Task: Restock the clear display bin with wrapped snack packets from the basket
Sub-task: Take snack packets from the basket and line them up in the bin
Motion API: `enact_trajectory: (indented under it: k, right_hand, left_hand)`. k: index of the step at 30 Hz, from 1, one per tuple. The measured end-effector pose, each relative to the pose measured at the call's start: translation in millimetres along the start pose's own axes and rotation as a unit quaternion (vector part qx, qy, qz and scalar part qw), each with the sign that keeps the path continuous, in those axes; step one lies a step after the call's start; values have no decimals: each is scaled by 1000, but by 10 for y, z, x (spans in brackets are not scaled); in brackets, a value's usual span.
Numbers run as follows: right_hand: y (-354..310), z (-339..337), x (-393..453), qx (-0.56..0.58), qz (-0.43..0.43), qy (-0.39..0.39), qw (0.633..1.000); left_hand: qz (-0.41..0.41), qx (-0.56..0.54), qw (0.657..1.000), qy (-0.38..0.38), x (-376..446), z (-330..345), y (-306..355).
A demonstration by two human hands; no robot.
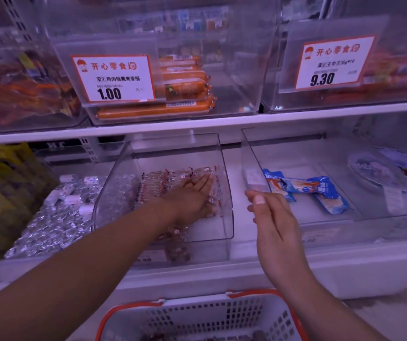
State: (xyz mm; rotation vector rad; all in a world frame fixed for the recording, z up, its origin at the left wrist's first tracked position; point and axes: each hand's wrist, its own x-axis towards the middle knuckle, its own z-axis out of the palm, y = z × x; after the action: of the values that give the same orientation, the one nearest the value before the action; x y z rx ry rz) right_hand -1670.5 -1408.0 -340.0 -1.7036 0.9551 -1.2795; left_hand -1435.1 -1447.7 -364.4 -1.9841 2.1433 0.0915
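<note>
Clear display bin (226, 193), lower shelf (296, 264): wrapped snack packets (170, 185) in rows, long axes front to back; count indistinct. Basket (202, 318), one, below. Left hand (192, 195) flat, fingers straight, pressing packets. Right hand (271, 217) relaxed, empty, beside bin.

A snack shop aisle. White shelves (197, 124) carry clear display bins (227, 193) of wrapped snacks, with orange sausages (185, 80) stacked above. Printed price tags (114, 78) read 1.00 and 9.30. A white shopping basket (197, 316) with orange trim sits below.
</note>
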Motion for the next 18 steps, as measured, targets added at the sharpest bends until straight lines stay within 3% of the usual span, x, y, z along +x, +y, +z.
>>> enact_trajectory:
  k: [2,4,7,8,9,11,12,14,16,18]
  right_hand:
    - [55,-69,-28,15,16,-4,1000]
    - [182,-161,-107,46,48,-21,998]
    - [502,-334,-402,-10,77,-83,994]
    - [640,-388,-559,-48,86,-109,989]
    - [789,-438,-737,-94,94,-141,981]
    - [1116,-525,-1135,-216,110,-258,935]
    - [1263,-557,-1342,-273,120,-343,891]
    - [1519,-625,-1745,-345,148,-521,767]
    - [1744,-683,-2043,-386,164,-637,647]
    - [1900,-650,-2164,-405,183,-667,598]
  left_hand:
    - [-4,-51,998,46,-189,-167,61]
    - [13,-130,979,153,-500,-246,179]
    - [65,-229,888,394,-1173,-20,486]
    - [87,-242,867,428,-1403,159,630]
    - [113,-238,866,424,-1597,381,783]
    - [176,-191,907,331,-1903,926,1066]
    - [203,-153,935,247,-2031,1229,1176]
    - [228,-85,969,38,-2254,1808,1334]
    - [199,-48,971,-124,-2443,2333,1338]
    - [148,-53,956,-248,-2540,2694,1286]
